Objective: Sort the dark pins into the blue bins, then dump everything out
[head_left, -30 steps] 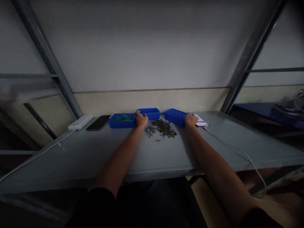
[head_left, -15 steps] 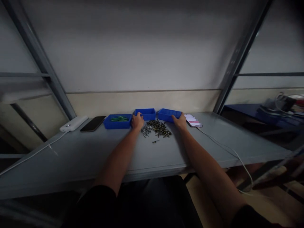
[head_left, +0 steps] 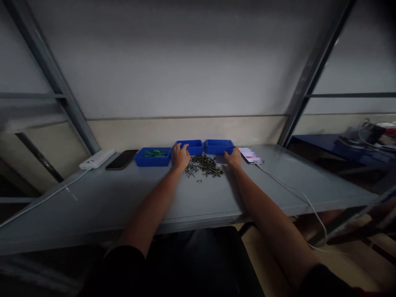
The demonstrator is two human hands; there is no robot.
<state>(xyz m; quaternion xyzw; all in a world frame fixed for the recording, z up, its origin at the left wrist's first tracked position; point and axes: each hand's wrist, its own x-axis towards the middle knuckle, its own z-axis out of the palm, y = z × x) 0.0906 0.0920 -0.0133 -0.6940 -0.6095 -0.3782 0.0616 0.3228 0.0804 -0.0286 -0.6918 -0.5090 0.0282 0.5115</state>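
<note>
My left hand (head_left: 181, 156) is at the near left corner of the middle blue bin (head_left: 194, 147), its fingers apart. My right hand (head_left: 233, 157) has its thumb and fingers around the near right corner of the right blue bin (head_left: 219, 147). Both of these bins look empty inside. A third blue bin (head_left: 153, 161), left of my left hand, holds green pieces (head_left: 155, 153). Between my hands lies a heap of silver screws (head_left: 193, 166) and darker brassy ones (head_left: 210, 166). One single screw (head_left: 200, 180) rests nearer the front edge.
A dark phone (head_left: 122, 160) and a white power bank (head_left: 97, 159) with a cable lie on the left of the grey table (head_left: 198, 206). On the right is a lit phone (head_left: 250, 156) with a white cable. Metal posts stand at both sides.
The right bin has been turned straight, in line with the middle one. My left hand has shifted slightly right and its fingers have spread. My right hand has moved slightly left.
</note>
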